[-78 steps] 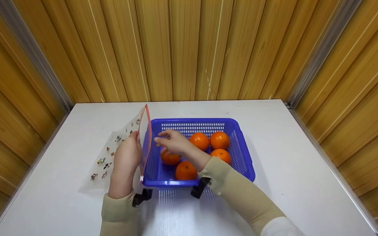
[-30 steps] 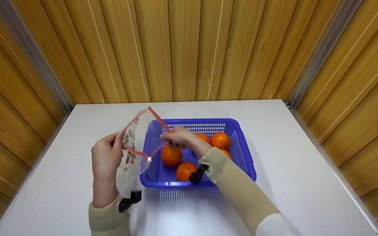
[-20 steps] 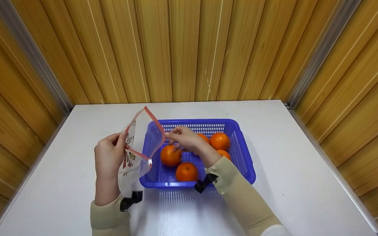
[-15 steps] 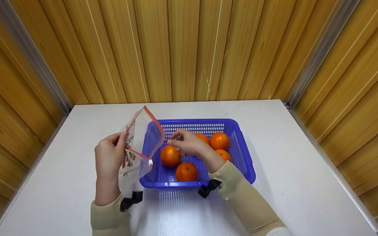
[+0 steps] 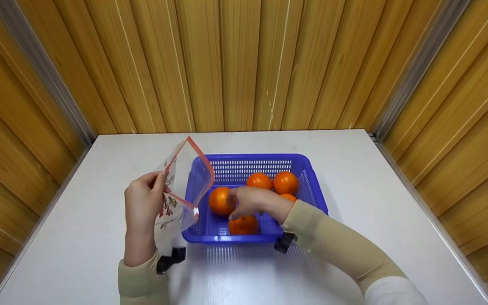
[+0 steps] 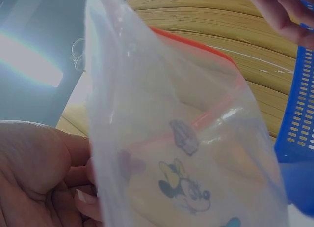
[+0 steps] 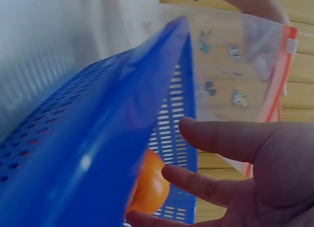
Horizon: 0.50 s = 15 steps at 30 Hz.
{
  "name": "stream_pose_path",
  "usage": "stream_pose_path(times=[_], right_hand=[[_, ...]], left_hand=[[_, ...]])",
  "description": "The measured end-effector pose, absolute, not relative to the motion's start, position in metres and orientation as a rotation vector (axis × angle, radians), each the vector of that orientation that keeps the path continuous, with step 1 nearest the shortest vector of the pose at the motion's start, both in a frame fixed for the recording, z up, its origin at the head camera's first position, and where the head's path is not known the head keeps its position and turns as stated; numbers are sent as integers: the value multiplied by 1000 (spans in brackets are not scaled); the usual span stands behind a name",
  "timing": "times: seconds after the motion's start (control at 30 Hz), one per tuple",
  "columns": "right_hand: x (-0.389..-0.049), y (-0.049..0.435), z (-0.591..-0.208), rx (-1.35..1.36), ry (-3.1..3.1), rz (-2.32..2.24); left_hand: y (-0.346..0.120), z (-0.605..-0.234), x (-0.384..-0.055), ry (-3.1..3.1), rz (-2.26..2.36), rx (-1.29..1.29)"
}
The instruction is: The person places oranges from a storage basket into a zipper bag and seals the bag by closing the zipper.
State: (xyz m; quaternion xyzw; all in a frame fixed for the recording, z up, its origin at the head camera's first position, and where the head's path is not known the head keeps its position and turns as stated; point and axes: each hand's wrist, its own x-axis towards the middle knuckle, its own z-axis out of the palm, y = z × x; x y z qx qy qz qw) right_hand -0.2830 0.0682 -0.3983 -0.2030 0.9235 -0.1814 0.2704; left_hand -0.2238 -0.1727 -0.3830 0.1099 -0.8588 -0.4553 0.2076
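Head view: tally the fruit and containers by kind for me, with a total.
Oranges: 5 visible
Blue basket: 1
Clear printed bag with red edging: 1
Total: 7

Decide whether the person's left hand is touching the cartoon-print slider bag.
Touching. The head view shows it: the left hand pinches the cartoon-print slider bag at its red rim, between thumb and fingers.

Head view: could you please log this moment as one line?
left hand: pinching red-rimmed zip bag, mouth open | right hand: spread near oranges, contact unclear | blue plastic basket: five oranges visible
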Motion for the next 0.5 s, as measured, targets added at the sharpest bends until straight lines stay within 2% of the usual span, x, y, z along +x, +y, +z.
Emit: stream_pose_path(times=[0.5], right_hand=[[-294,62,-411,-407,2306,-390]], left_hand=[[-173,-381,-223,-2430,-1289,321]])
